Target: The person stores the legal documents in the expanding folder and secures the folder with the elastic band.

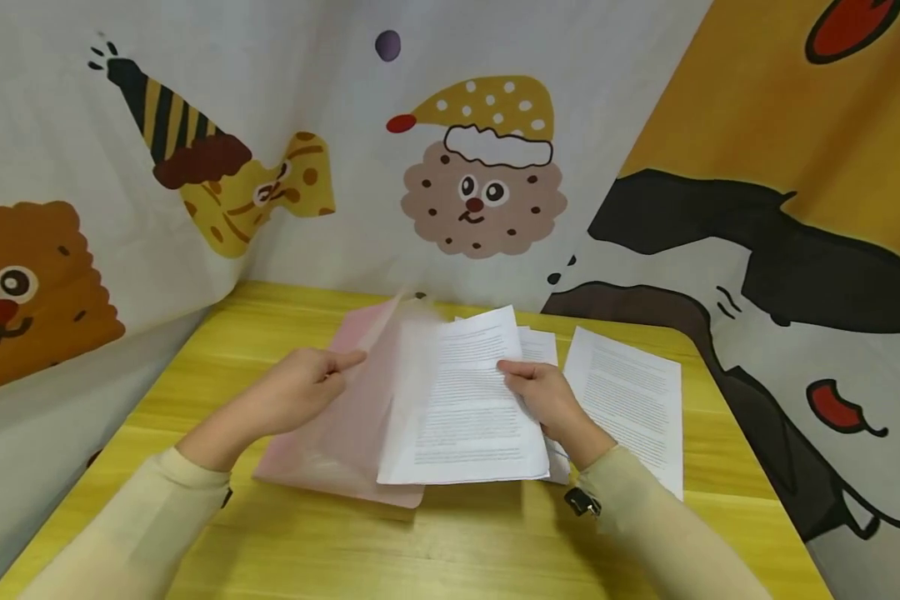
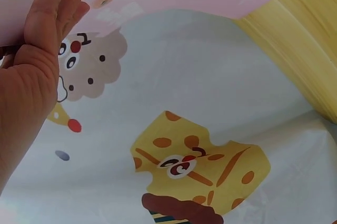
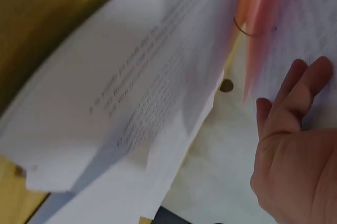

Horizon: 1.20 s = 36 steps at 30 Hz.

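A pink translucent plastic folder [image 1: 322,467] stands partly opened on the left half of the table. My left hand [image 1: 307,387] pinches its raised cover between thumb and forefinger. In the left wrist view that hand [image 2: 45,34] shows at the upper left against the pink plastic. To the right, my right hand [image 1: 543,396] pinches the right edge of a printed sheet [image 1: 468,417], thumb on the front. The sheet is tilted up, and its left side lies at the folder's opening, behind a blurred clear flap. In the right wrist view printed paper [image 3: 152,77] fills the left part.
Partly hidden behind the held sheet is another printed page [image 1: 542,346]. A separate printed page [image 1: 630,400] lies on the right of the yellow wood-grain table [image 1: 465,550]. A cloth with cartoon figures [image 1: 330,250] hangs behind the table's back edge.
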Motion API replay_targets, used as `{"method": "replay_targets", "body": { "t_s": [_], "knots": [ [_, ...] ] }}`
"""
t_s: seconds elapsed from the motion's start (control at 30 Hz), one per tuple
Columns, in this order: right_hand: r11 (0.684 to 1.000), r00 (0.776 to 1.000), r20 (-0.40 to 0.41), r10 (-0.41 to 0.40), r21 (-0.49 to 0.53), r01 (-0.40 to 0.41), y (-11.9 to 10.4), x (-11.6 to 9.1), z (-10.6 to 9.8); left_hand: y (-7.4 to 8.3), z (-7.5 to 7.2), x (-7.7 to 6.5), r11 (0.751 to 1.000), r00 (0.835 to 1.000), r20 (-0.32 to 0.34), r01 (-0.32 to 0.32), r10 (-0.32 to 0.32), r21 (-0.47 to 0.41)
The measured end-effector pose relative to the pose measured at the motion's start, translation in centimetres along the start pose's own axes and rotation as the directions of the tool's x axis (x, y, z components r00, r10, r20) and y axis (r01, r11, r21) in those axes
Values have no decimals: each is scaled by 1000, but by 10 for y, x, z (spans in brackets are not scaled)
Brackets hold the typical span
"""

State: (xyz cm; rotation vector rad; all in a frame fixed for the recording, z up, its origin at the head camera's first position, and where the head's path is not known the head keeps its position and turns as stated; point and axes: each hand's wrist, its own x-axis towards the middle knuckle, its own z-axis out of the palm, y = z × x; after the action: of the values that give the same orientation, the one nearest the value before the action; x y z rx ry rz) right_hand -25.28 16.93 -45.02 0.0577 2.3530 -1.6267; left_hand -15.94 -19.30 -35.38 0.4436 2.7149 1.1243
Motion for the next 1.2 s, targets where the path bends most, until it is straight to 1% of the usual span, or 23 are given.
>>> {"method": "replay_targets", "body": {
  "t_s": [0.27,0.37,0.5,0.6,0.7,0.77,0.83,0.9,1.03,1.1,1.2],
  "knots": [
    [997,994,-88,-58,52,63,1,-4,23,3,4,5,1000,1000,-8,-2,2,-7],
    [994,990,-117,-73,68,82,1,-6,32,4,6,7,1000,1000,-18,-6,6,11],
    [993,986,-140,-94,54,102,0,-10,47,7,13,12,999,999,-44,-23,24,34],
    [992,986,-111,-123,15,125,-4,-13,61,9,22,17,999,998,-54,-39,40,31],
    [989,988,-41,-149,-10,149,-7,-15,73,12,32,21,998,998,-42,-47,48,29],
    [988,988,11,-152,-5,152,-8,-16,78,15,38,23,998,998,-31,-55,56,25],
    [991,990,49,-131,8,131,-7,-15,79,16,41,23,998,998,-31,-57,57,21],
    [996,995,59,-86,35,84,-4,-16,77,16,42,23,999,998,-41,-51,51,12],
    [993,1000,9,-1,117,0,4,-17,67,15,40,22,1000,997,-68,-23,22,-15],
    [988,1000,-17,3,154,0,7,-17,63,15,40,22,1000,996,-83,-21,20,-12],
    [981,1000,-30,-1,195,7,12,-18,60,19,45,24,999,997,-72,-35,34,-10]
  ]
}}
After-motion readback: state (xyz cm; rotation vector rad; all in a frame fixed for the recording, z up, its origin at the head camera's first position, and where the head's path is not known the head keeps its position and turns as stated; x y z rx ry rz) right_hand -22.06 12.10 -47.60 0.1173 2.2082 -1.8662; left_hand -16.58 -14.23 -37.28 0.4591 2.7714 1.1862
